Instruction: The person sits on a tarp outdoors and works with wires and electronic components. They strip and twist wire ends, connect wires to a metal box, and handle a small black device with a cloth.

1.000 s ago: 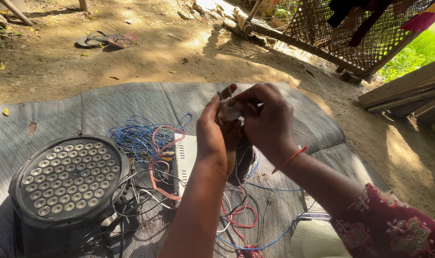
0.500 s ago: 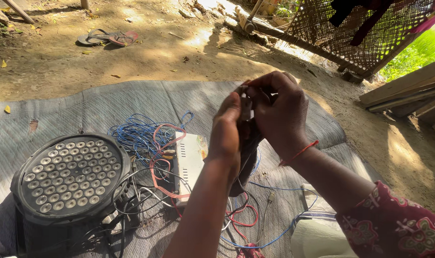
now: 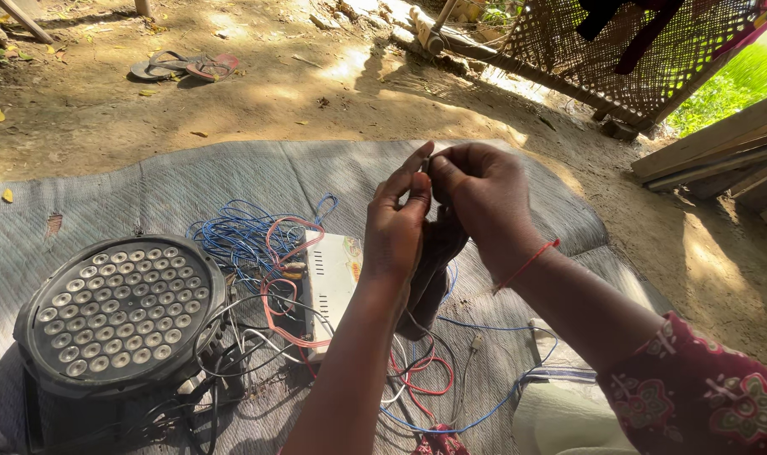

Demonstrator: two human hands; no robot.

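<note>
Both my left hand [image 3: 396,227] and right hand [image 3: 484,198] pinch one small wire end [image 3: 425,164]; uneven pull risks it slipping, or snagging the loose wires [image 3: 257,244] below.

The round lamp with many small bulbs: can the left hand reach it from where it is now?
Probably yes. The left hand is raised beside the right hand, and the round lamp lies lower left on the grey mat; only loose wires lie between.

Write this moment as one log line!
left hand: pinching small part | right hand: pinching same part | below: wires, round lamp on mat
</note>
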